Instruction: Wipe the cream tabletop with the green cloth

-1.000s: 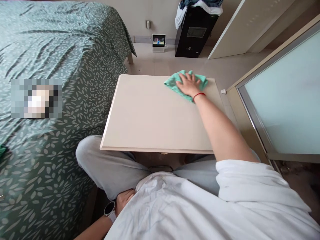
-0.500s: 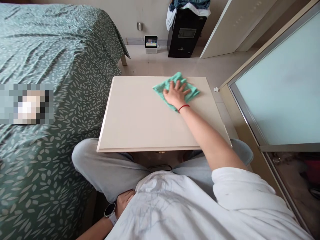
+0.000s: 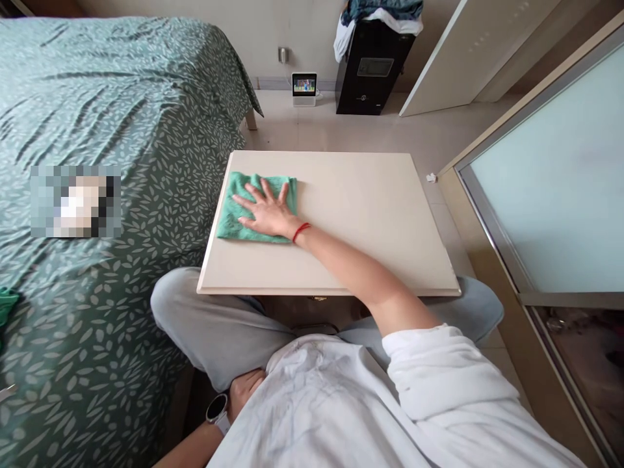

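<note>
My right hand (image 3: 267, 211) lies flat with fingers spread on a green cloth (image 3: 231, 224), pressing it against the tabletop. A red string bracelet circles that wrist. The cloth is laid out near the left edge of the small cream table (image 3: 370, 214). My left hand (image 3: 244, 391) rests low by my lap, beside my left thigh, with a watch (image 3: 217, 408) on its wrist. Its fingers are partly hidden by my white shirt, and whether it holds anything does not show.
A bed (image 3: 141, 149) with a green leaf-print cover stands at left, a blurred-out patch on it. Beyond the table are a small screen device (image 3: 305, 89) and a black safe (image 3: 373, 68) topped with clothes. A frosted sliding panel (image 3: 550, 175) stands at right.
My right hand has slid the green cloth from the table's far right area to its left side. The cloth now lies squarer and flatter. My left hand stays in place.
</note>
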Action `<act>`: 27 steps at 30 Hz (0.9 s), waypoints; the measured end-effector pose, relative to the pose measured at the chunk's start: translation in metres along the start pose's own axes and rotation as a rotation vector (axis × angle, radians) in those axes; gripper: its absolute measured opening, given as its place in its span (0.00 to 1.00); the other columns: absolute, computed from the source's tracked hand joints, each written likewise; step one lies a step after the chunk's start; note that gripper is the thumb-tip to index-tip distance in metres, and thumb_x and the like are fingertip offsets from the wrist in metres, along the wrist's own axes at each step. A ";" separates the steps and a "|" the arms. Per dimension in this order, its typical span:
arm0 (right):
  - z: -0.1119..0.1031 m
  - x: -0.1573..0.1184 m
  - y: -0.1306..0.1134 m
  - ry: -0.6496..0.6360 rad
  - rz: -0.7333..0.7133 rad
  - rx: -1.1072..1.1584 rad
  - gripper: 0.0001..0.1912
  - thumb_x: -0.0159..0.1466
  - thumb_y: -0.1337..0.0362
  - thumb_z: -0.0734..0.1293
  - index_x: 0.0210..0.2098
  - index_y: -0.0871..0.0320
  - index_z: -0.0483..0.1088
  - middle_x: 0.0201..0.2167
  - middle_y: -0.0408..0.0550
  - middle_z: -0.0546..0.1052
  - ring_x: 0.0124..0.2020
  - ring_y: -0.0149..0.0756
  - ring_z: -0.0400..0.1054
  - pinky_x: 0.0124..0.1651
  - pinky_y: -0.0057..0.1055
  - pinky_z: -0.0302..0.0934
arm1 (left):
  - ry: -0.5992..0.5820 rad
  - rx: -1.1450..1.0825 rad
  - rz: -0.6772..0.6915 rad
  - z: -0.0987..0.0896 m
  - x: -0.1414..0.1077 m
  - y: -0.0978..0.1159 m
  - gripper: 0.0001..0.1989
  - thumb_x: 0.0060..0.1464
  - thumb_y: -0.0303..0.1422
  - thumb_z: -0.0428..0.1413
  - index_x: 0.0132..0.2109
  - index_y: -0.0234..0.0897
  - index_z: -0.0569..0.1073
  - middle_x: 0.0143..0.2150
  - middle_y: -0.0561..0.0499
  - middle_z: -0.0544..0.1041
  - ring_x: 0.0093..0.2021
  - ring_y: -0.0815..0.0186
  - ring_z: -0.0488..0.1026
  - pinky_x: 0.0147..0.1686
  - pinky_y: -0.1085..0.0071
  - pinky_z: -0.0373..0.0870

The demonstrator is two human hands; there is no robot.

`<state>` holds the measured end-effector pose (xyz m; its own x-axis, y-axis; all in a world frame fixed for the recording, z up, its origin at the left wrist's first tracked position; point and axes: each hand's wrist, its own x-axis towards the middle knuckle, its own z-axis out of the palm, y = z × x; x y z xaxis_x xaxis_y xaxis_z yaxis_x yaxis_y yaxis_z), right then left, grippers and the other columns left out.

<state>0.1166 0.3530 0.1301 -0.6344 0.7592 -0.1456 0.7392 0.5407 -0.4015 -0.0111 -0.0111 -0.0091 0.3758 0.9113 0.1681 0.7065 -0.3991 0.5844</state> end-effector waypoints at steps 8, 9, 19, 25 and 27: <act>-0.042 -0.107 0.158 0.157 0.553 -0.122 0.41 0.85 0.46 0.55 0.94 0.46 0.52 0.96 0.58 0.41 0.94 0.75 0.33 0.81 0.97 0.34 | -0.013 -0.015 0.042 -0.001 0.002 0.001 0.18 0.53 0.35 0.41 0.17 0.37 0.59 0.15 0.56 0.60 0.15 0.76 0.58 0.17 0.79 0.50; -0.044 -0.124 0.174 0.189 0.617 -0.125 0.41 0.85 0.46 0.54 0.94 0.46 0.52 0.96 0.60 0.41 0.94 0.75 0.33 0.81 0.97 0.35 | -0.010 -0.017 0.046 -0.001 0.003 0.001 0.18 0.53 0.35 0.41 0.17 0.37 0.59 0.15 0.56 0.60 0.16 0.76 0.58 0.18 0.79 0.50; -0.039 -0.151 0.181 0.295 0.895 -0.074 0.44 0.85 0.47 0.52 0.94 0.60 0.52 0.94 0.71 0.44 0.92 0.85 0.37 0.83 0.92 0.39 | 0.015 -0.011 0.087 -0.001 0.005 0.003 0.19 0.53 0.36 0.39 0.17 0.37 0.56 0.14 0.56 0.60 0.15 0.75 0.58 0.17 0.77 0.49; -0.014 -0.060 0.062 0.152 0.415 -0.093 0.43 0.84 0.50 0.62 0.93 0.54 0.55 0.95 0.62 0.46 0.93 0.78 0.37 0.88 0.86 0.35 | 0.006 -0.010 0.084 -0.002 0.006 0.002 0.20 0.54 0.36 0.39 0.16 0.37 0.56 0.14 0.56 0.61 0.15 0.75 0.58 0.17 0.78 0.50; 0.002 -0.033 0.016 0.087 0.208 -0.089 0.44 0.83 0.48 0.63 0.93 0.53 0.54 0.95 0.60 0.44 0.94 0.77 0.37 0.88 0.85 0.34 | 0.008 -0.010 0.075 -0.002 0.005 0.002 0.20 0.54 0.36 0.39 0.16 0.37 0.56 0.14 0.56 0.60 0.15 0.76 0.58 0.17 0.78 0.50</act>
<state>0.1486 0.3358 0.1268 -0.4472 0.8838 -0.1371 0.8716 0.3962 -0.2888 -0.0093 -0.0069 -0.0058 0.4227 0.8798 0.2176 0.6704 -0.4651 0.5781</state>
